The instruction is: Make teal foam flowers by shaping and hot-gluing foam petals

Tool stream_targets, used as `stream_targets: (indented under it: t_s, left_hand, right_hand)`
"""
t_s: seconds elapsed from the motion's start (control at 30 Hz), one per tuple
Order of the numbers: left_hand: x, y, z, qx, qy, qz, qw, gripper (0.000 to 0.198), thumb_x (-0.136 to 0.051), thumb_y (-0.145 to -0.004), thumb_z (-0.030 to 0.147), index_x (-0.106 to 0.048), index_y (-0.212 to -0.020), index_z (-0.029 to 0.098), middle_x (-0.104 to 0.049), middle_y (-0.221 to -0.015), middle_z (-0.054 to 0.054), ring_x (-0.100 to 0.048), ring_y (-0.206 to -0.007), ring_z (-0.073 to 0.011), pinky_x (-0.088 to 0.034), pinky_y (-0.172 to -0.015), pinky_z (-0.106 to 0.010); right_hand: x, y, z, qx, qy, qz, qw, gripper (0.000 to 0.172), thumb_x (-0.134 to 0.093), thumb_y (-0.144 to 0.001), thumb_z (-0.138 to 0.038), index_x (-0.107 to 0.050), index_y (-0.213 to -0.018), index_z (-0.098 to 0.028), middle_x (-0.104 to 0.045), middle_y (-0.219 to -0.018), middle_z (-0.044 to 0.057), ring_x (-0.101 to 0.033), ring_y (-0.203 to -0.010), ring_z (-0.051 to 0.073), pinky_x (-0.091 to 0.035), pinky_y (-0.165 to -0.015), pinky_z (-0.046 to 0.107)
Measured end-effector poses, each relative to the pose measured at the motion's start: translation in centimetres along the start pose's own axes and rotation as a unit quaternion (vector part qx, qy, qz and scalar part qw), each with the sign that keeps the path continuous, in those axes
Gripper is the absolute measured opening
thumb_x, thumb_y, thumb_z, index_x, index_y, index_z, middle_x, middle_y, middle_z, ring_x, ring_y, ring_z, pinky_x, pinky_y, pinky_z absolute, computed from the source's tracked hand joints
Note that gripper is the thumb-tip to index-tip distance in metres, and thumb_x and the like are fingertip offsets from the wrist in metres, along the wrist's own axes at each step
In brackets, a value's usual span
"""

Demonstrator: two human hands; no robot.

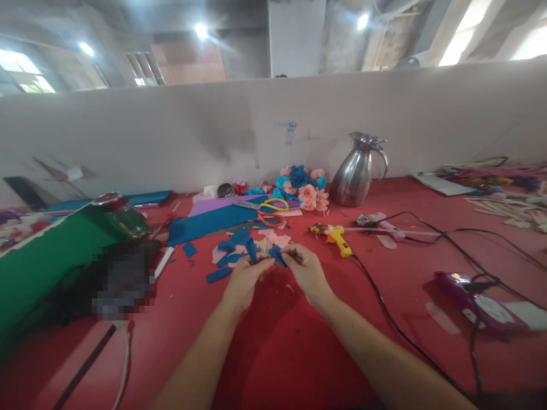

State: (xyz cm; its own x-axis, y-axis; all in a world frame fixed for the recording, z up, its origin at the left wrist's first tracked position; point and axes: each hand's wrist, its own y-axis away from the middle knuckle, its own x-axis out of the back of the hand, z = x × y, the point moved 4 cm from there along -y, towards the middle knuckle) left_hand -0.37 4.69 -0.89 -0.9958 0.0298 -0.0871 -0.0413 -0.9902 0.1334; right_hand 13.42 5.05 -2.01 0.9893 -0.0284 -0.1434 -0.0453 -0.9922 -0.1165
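Observation:
My left hand (245, 280) is closed, with a rolled dark blue crepe paper piece (251, 249) standing up from its fingers. Pinched in my right hand (305, 272) is a blue paper petal (277, 256), close to the left fingertips. Behind both hands lies a loose pile of cut blue paper pieces (226, 246) mixed with pink scraps (276, 236). One blue petal (218, 275) rests just left of my left hand. To the right of my right hand, a yellow glue gun (337, 236) lies on its side.
Yellow-handled scissors (276, 205) and orange-handled scissors (271, 218) lie by a blue paper strip (213, 221). Behind are paper flowers (305, 188) and a steel jug (354, 171). A pink glue gun (380, 222), cables and a purple power strip (481, 304) occupy the right; a jar (123, 213) stands left.

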Motion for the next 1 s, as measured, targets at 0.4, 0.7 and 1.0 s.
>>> stream_targets:
  t_s: [0.4,0.7,1.0]
  left_hand:
    - [-0.1,0.1,0.5,-0.026,-0.027,-0.001,0.999,0.016,-0.066,-0.062,0.029,-0.059,-0.056,0.016,-0.042,-0.047,0.005,-0.03,-0.045,-0.0071,-0.021,-0.047,-0.024]
    - [0.8,-0.4,0.3,0.004,0.002,0.021,1.0,0.013,-0.063,-0.058,0.024,-0.052,-0.058,0.018,-0.039,-0.046,0.008,-0.026,-0.041,-0.0063,-0.019,-0.046,-0.024]
    - [1.2,-0.7,0.5,-0.089,-0.161,0.046,0.982,0.019,-0.067,-0.065,0.03,-0.068,-0.077,0.016,-0.067,-0.078,-0.005,-0.059,-0.073,-0.0186,-0.042,-0.07,-0.03]
  right_hand:
    - [-0.1,0.3,-0.3,-0.026,0.036,-0.019,0.999,0.018,-0.063,-0.069,-0.037,-0.07,-0.067,-0.02,-0.065,-0.07,0.001,-0.056,-0.07,0.017,-0.043,-0.068,0.029]
    - [3.8,-0.3,-1.0,-0.036,-0.132,0.276,0.951,0.02,-0.062,-0.066,-0.039,-0.058,-0.073,-0.02,-0.05,-0.061,-0.003,-0.04,-0.054,0.011,-0.031,-0.049,0.024]
    - [0.8,0.4,-0.1,-0.047,-0.042,0.081,0.995,0.028,-0.065,-0.069,-0.043,-0.07,-0.078,-0.017,-0.056,-0.06,-0.002,-0.041,-0.052,0.011,-0.033,-0.052,0.025]
